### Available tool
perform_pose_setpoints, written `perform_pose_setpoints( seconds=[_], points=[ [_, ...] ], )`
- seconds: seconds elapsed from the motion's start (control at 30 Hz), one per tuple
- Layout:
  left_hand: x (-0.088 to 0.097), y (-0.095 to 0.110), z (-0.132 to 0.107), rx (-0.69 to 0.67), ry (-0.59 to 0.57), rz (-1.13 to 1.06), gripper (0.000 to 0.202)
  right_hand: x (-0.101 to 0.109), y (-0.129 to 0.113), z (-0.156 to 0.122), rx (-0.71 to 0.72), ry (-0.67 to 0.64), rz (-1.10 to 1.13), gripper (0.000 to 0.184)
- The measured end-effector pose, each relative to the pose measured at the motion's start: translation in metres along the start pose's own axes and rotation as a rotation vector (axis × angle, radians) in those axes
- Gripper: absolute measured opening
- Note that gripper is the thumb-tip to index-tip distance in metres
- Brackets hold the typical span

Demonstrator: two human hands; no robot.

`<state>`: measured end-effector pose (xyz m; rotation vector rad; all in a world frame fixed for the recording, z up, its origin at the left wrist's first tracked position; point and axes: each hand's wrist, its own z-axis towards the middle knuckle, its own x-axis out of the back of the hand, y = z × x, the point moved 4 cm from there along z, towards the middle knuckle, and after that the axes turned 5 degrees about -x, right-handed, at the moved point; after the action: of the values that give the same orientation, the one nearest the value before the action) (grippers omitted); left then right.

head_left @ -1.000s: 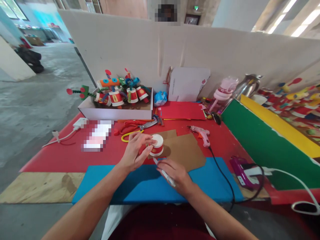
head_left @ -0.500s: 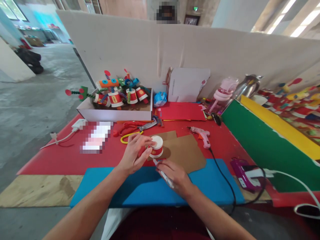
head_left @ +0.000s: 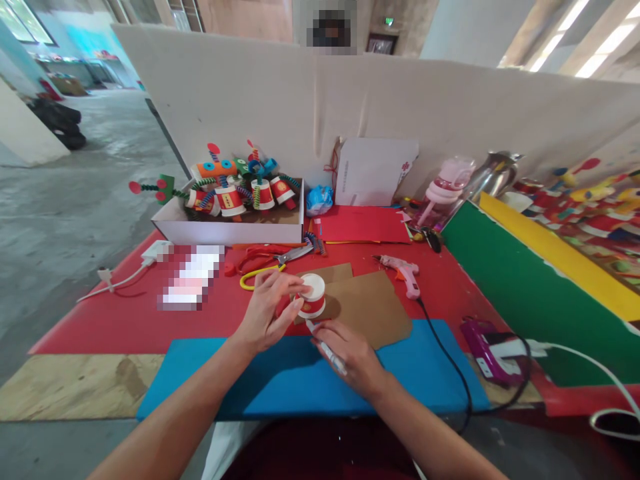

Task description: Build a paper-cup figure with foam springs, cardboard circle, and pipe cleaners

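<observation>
My left hand (head_left: 267, 310) grips a small red and white paper cup (head_left: 312, 297), which stands upside down on a brown cardboard sheet (head_left: 367, 305). My right hand (head_left: 347, 355) is closed round a white pen (head_left: 326, 347) whose tip points at the lower side of the cup. Both hands hover over the near part of the table, above a blue sheet (head_left: 280, 380).
A white box (head_left: 227, 230) of finished cup figures stands at the back left. Scissors (head_left: 270, 257), a pink glue gun (head_left: 404, 272) with a black cable, red paper (head_left: 363, 223), a pink bottle (head_left: 443, 190), a kettle (head_left: 493, 172) and a purple device (head_left: 483, 343) lie around. Green board (head_left: 525, 293) lies at right.
The cup and both hands have barely shifted; the view has tilted slightly, so everything sits a little lower in the frame.
</observation>
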<state>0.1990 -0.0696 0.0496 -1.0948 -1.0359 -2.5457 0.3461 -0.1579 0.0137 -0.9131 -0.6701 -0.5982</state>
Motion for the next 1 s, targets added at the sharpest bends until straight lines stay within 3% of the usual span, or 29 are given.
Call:
perform_pose_setpoints(
  seconds=[0.57,1.0],
  points=[
    [0.001,0.002,0.0,0.013,0.005,-0.004,0.034,0.011,0.004,-0.001,-0.064,0.02,0.096,0.017],
    [0.001,0.002,0.001,-0.017,0.005,-0.001,0.033,0.013,0.015,-0.002,-0.139,0.117,0.222,0.01]
  ],
)
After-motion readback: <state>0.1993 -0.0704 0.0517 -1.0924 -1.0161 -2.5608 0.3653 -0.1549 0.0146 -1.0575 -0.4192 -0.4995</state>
